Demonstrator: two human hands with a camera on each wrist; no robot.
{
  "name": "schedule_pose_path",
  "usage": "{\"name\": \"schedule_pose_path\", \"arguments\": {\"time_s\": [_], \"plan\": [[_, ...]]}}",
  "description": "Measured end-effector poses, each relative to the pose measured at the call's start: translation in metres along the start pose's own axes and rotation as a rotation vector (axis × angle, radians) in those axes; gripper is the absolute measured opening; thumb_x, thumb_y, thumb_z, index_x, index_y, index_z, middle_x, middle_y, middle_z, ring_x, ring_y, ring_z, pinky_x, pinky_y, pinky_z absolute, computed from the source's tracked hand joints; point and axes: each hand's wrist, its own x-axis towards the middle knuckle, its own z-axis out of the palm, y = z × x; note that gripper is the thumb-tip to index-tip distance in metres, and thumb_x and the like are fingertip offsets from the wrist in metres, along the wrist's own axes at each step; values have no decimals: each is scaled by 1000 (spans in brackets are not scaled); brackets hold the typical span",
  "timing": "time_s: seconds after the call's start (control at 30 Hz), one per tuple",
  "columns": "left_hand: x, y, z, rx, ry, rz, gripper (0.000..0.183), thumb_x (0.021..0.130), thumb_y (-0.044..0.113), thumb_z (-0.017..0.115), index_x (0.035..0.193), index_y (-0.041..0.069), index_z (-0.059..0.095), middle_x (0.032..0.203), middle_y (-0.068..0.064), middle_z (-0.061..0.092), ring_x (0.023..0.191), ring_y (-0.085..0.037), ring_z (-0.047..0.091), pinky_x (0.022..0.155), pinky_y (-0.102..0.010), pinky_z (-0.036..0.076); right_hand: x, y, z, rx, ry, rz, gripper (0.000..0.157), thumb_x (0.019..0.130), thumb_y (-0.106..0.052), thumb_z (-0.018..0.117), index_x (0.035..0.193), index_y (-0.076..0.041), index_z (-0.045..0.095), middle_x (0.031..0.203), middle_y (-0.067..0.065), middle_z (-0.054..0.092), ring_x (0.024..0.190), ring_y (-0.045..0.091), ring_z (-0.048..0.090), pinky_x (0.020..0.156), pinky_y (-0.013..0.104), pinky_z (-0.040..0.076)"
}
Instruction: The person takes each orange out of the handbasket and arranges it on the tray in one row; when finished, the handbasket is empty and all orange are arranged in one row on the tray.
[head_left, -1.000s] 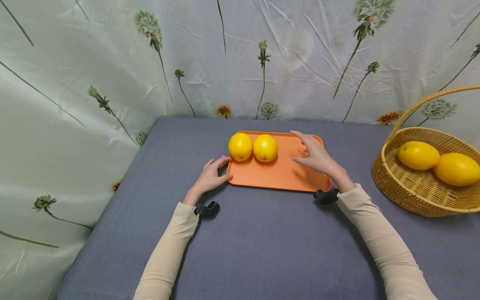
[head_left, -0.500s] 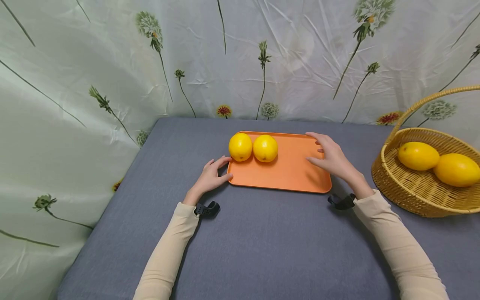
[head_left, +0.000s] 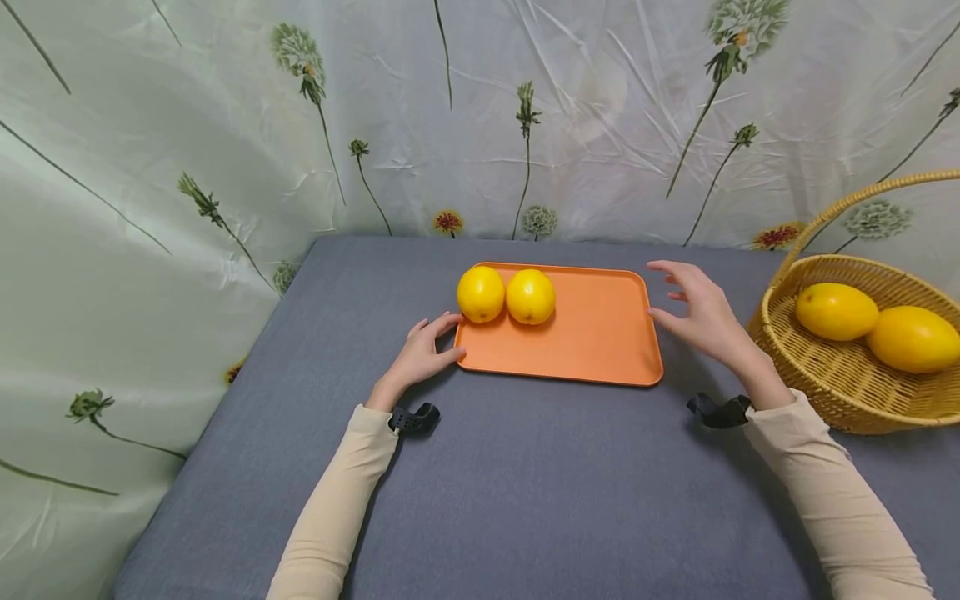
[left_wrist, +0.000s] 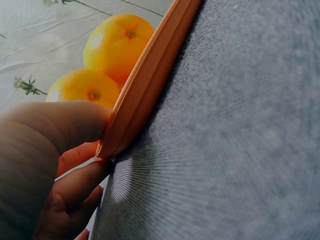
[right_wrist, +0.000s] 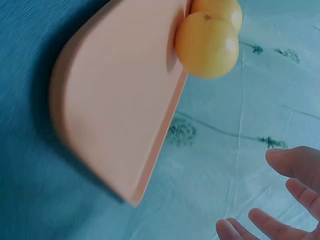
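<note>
My left hand (head_left: 422, 354) touches the left end of an orange tray (head_left: 577, 350), its thumb and index finger apart along the rim. In the left wrist view the thumb (left_wrist: 82, 120) meets the tray's edge, with the other fingers (left_wrist: 82, 182) below it. Two oranges, one (head_left: 481, 294) at the tray's far left corner and another (head_left: 531, 297) right beside it, sit on the tray. Just off the tray's right edge my right hand (head_left: 701, 312) holds nothing, its thumb and fingers spread apart. The right wrist view shows its fingers (right_wrist: 272, 225) away from the tray.
A wicker basket (head_left: 795, 387) with a tall handle stands at the right, close to my right forearm. Inside lie two yellow oval fruits, one (head_left: 837, 311) beside the other (head_left: 914, 339). Grey cloth (head_left: 540, 475) covers the table, and a flower-printed curtain (head_left: 615, 125) hangs behind it.
My right hand has moved right, from over the tray to outside its right edge, with its fingers still spread. My left hand, the tray and the fruit have stayed put.
</note>
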Motion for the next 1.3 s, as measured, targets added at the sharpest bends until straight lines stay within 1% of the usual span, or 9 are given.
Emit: {"name": "schedule_pose_path", "arguments": {"time_s": [0.1,0.23,0.53,0.77,0.83,0.93,1.07,1.2,1.3], "plan": [[1,0,-1,2,-1,-3,57,87,23,65,136,3,45,140,-17,50,142,-31,31,118,-54,9,-5,5,-8,-12,37,-5,61,76,4,70,132,-1,46,129,24,49,109,38,53,86,21,52],[1,1,-1,5,-4,-11,57,87,24,64,136,3,45,140,-16,50,142,-30,31,118,-53,9,-12,11,-19,-17,78,3,60,75,4,71,131,0,48,126,25,50,105,35,53,79,-9,30],[0,1,0,3,-2,-5,57,87,24,64,136,2,45,140,-17,50,142,-31,31,118,-53,9,-32,27,-47,-59,108,138,55,79,1,69,130,1,48,124,28,49,101,38,51,72,-11,27],[0,-1,0,14,2,7,57,87,25,64,136,3,45,141,-17,49,142,-31,31,118,-54,10,-42,38,-67,-55,147,226,52,80,2,65,129,4,47,117,29,48,85,-22,30,69,-11,25],[0,0,0,15,-2,9,58,87,26,64,136,2,45,141,-17,49,142,-32,31,117,-54,10,-45,41,-73,-56,141,245,51,81,2,64,130,5,46,116,30,47,82,-22,30,68,-11,25],[0,0,1,16,-6,7,58,87,26,64,137,2,44,140,-18,49,142,-32,30,117,-55,10,-50,48,-83,-91,128,289,50,84,-3,61,130,5,45,119,32,46,91,0,46,64,-10,24],[0,0,1,12,-3,4,58,87,26,64,136,2,45,140,-18,50,142,-32,30,117,-54,10,-53,58,-93,-150,110,340,49,85,-6,59,131,5,44,125,34,45,103,45,44,78,12,43],[0,0,1,15,-2,2,58,87,27,64,136,2,45,139,-18,50,142,-32,30,117,-55,10,-57,68,-100,-158,70,380,51,87,-9,56,132,7,40,127,37,42,104,54,42,85,60,32],[0,0,2,16,-3,1,58,87,27,64,136,2,45,139,-18,50,142,-32,30,118,-55,10,-61,74,-103,-153,44,398,53,88,-12,54,134,9,37,129,39,40,104,56,41,87,63,32]]}}
